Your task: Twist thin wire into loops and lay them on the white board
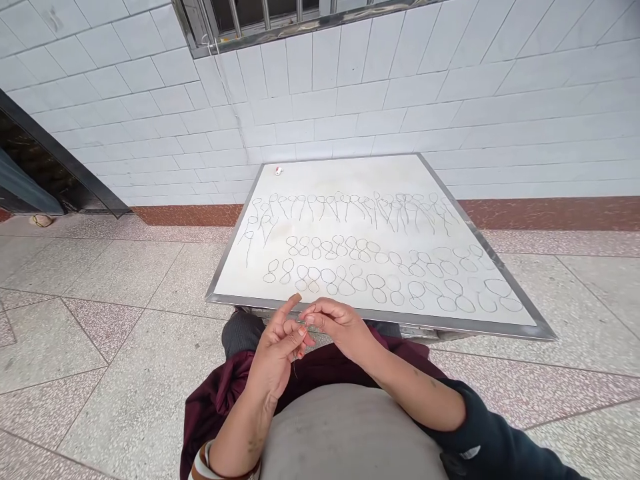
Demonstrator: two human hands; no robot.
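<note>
My left hand [274,350] is above my lap at the near edge of the white board, its index finger stretched out and its thumb pressed against the other fingers. A thin dark wire [295,368] hangs below these fingers. My right hand [345,328] meets the left one, thumb and index finger pinched on the same wire near the left fingertips. Most of the wire is hidden by my fingers. Across the board lie several figure-eight wire loops [379,287] in two rows. Behind them is a row of looped wires with straight tails [340,205].
The grey-framed white board [345,175] stands low in front of me, against a tiled wall [345,100]. A small white and red object [279,171] sits at its far left corner. Maroon cloth [220,400] covers my lap. A barred window [280,17] is above.
</note>
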